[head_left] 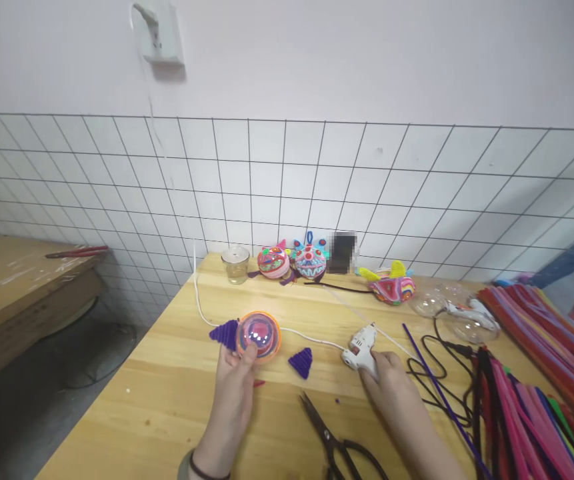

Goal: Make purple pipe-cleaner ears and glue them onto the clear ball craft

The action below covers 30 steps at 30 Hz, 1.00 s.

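Hands first: I count two, both low over the desk (167, 373). My left hand (234, 383) has its grip closed on a round orange-rimmed ball (259, 335) with pink and purple rings inside, thumb pressing its near edge; the ball sits near the middle of the desk, just off the surface. One purple ridged cone (224, 332) is touching the ball's left side. A second purple cone (301, 362) lies loose on the wood between my hands, so that's two cones.

My right hand (391, 383) is wrapped around the handle of one white glue gun (361, 347), nozzle pointing up and away; its white cord (201, 300) runs back across the desk toward the wall.

One pair of black scissors (334, 440) lies closed by the near edge, between my wrists.

Along the back, I count three finished colourful ornaments: two side by side (291, 261) and one with yellow ears (391, 287) further right. One small glass cup (235, 264) stands to their left; I cannot tell whether anything is in it. Two clear dome halves (431, 300) rest at the right, the nearer one with a white object in it that I cannot make out.

One loose purple stem (437, 380) lies diagonally beside a black cable (424, 370). A big heap of pipe cleaners (541, 373), too many to count, fills the right edge.
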Motion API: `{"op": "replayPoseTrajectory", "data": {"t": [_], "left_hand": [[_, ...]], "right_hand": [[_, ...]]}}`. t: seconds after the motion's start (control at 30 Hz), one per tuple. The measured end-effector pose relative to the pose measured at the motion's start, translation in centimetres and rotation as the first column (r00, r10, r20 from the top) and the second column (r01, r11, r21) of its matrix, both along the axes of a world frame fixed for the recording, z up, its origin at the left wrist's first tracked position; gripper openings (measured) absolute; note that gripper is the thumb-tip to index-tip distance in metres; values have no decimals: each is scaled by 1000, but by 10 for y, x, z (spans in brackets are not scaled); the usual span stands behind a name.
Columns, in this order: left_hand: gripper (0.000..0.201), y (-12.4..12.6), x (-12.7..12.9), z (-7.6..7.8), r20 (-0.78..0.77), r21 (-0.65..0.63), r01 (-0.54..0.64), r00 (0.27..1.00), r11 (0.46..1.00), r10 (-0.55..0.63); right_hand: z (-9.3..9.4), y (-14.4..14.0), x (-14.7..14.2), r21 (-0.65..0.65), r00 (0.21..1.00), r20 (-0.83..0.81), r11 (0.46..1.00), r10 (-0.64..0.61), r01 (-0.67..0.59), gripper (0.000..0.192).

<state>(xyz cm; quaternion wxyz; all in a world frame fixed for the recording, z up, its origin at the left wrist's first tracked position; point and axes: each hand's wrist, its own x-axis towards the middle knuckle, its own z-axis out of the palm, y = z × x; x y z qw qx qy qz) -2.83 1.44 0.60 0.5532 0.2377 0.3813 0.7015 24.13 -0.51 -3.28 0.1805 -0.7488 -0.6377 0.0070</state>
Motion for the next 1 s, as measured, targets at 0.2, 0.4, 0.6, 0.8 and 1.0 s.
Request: {"op": "replayPoseTrajectory", "data": {"t": [0.2,0.4,0.6,0.8,1.0], "left_hand": [[47,-9,3,17,197,-77,56,980,995,-40],[51,-10,3,15,172,-57,107,980,993,-96],[56,-12,5,19,154,11,169,974,986,-168],[47,-12,3,18,158,27,189,969,982,-191],[49,-10,3,18,129,38,200,970,979,-204]], "right_hand": [[2,-3,1,9,992,126,1000,-12,10,28],[23,-1,-45,27,960,-72,963,269,-268,28],[28,21,-88,-49,934,-227,955,276,-294,37],[20,34,-98,-69,847,-457,938,272,-338,48],[25,47,-82,28,636,-709,914,304,-406,24]]}}
